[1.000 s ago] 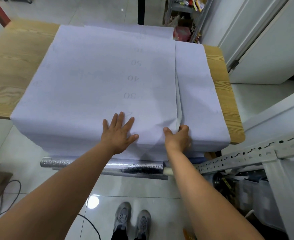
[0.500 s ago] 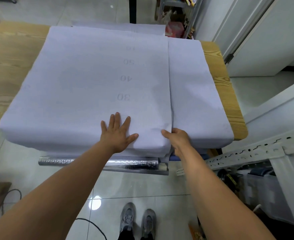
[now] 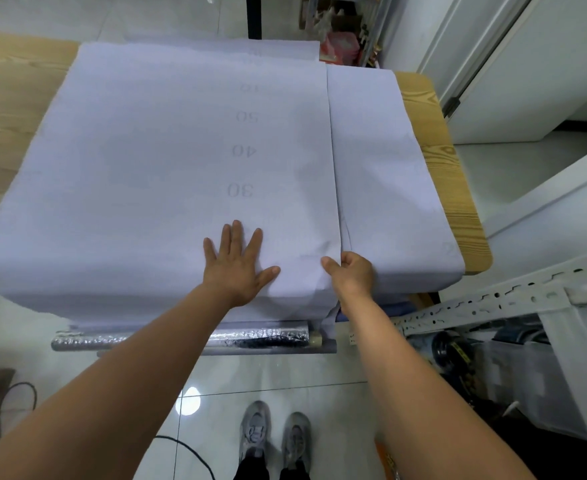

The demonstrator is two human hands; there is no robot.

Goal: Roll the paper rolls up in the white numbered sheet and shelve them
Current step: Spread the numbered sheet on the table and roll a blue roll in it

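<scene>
The wrapping step is judged barely begun. The white numbered sheet point(image 3: 181, 161), marked 30, 40, 50, is spread over the wooden table point(image 3: 448, 188). It is pressed by the flat left hand point(image 3: 236, 268) and its near edge is pinched by the right hand point(image 3: 352, 275). A silver paper roll point(image 3: 257, 337) is seen just below; even tucking is called for next. The clear bin point(image 3: 520, 372) is too blurred for its contents to be told.

On the white numbered sheet point(image 3: 146, 150), the numbers 30, 40 and 50 are seen faintly, reversed, in one column; a farther number is blurred.
</scene>
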